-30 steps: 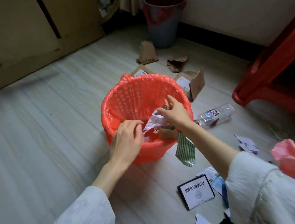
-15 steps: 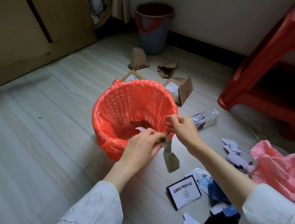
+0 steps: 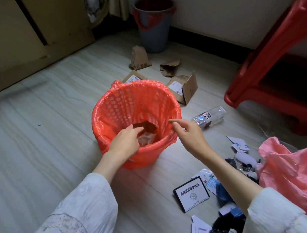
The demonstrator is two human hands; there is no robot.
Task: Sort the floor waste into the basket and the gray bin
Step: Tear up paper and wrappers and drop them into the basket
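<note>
On the pale plank floor (image 3: 41, 152), the red stool (image 3: 278, 80) fills the right edge and a crumpled pink bag (image 3: 291, 175) lies below it. Centre stands the basket (image 3: 108, 109), lined in red, with a few scraps already at its bottom. Far back against the wall sits the gray bin (image 3: 153, 30). Cardboard pieces (image 3: 185, 90) and a clear plastic bottle (image 3: 210, 117) lie beyond and beside the basket; cards and wrappers (image 3: 191, 193) lie near the right forearm. The left hand (image 3: 125, 144) dips inside the rim, fingers loosely curled, apparently holding nothing. The right hand (image 3: 189, 133) hovers at the rim, fingers spread and empty. A drop looks finished; next comes reaching for another scrap nearby.
</note>
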